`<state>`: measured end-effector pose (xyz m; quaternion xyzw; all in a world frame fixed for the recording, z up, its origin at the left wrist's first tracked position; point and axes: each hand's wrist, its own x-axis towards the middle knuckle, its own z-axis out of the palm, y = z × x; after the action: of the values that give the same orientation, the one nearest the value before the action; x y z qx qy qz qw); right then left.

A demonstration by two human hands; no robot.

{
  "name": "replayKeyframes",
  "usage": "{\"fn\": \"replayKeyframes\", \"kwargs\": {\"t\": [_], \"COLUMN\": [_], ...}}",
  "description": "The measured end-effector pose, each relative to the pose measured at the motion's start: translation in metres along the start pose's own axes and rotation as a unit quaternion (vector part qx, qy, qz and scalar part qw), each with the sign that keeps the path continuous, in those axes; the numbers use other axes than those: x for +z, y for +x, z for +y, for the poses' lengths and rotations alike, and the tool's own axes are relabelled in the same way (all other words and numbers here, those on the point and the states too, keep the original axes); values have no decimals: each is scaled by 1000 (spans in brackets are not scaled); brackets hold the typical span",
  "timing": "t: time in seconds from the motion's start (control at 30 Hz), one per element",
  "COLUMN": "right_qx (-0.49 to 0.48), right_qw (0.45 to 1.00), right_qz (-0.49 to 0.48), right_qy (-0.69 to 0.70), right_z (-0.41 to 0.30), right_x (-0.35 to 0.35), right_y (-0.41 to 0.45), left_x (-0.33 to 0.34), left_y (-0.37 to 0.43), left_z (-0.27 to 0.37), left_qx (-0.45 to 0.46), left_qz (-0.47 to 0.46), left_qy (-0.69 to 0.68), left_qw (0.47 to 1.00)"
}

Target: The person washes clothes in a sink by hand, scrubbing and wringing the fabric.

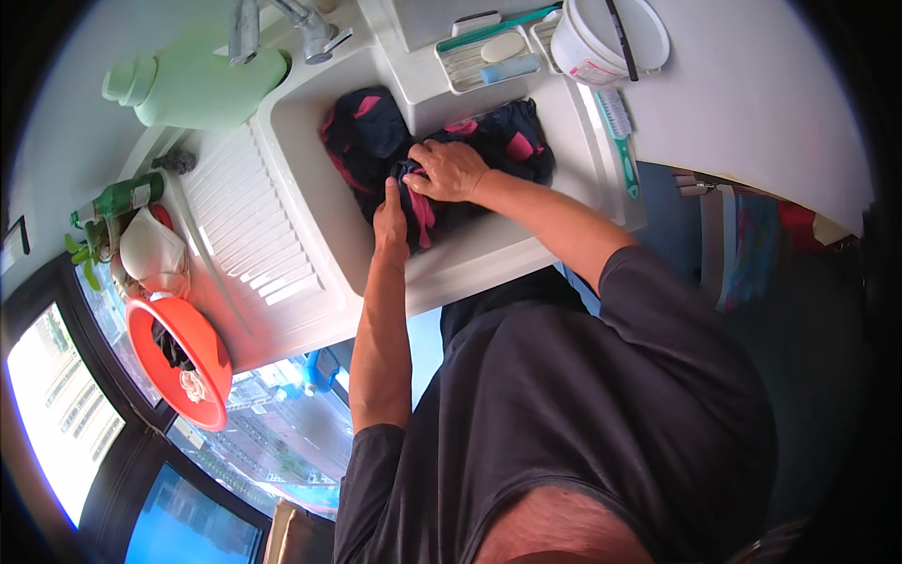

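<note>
A wet-looking dark navy garment with pink patches [520, 146] lies bunched in the basin of a white laundry sink [317, 233]. My left hand [392, 222] grips a fold of it near the middle of the basin, thumb on top. Just to the right, my right hand [449, 171] holds the same bunched part, its fingers curled over the cloth close to my left thumb. More of the dark cloth spreads to both sides of my hands. The undersides of both hands and the fingers within the folds are hidden.
Above the basin hangs a chrome faucet [313, 35]. A soap tray [458, 70] holds a soap bar [503, 47]; beside it stand a white bucket [592, 42] and a scrub brush [620, 141]. Left are a ribbed washboard [246, 211], green bottle [120, 197], pale green jug [204, 84] and orange basin [211, 352].
</note>
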<state>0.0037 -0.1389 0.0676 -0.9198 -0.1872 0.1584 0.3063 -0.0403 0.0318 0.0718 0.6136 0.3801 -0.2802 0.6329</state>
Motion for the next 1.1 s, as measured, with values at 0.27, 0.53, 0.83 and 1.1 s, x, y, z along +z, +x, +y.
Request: {"fn": "replayKeyframes", "kwargs": {"t": [0.27,0.53,0.83,1.1], "right_qx": [-38,36,9,-74], "right_qw": [981,959,996,989], "right_qz": [-143,-238,-38,83], "right_qy": [-126,-152,74,100], "right_z": [6,36,-78,-25], "right_x": [34,62,2,-29], "right_y": [-3,54,-17,-22], "left_x": [-29,-7,-34,11], "left_y": [78,84,87,-32], "left_z": [-56,-51,-57,17], "left_qx": [154,178,-51,41], "left_qz": [80,78,-31,-89], "left_qy": [476,415,-222,-156], "left_qw": [862,889,973,983]}}
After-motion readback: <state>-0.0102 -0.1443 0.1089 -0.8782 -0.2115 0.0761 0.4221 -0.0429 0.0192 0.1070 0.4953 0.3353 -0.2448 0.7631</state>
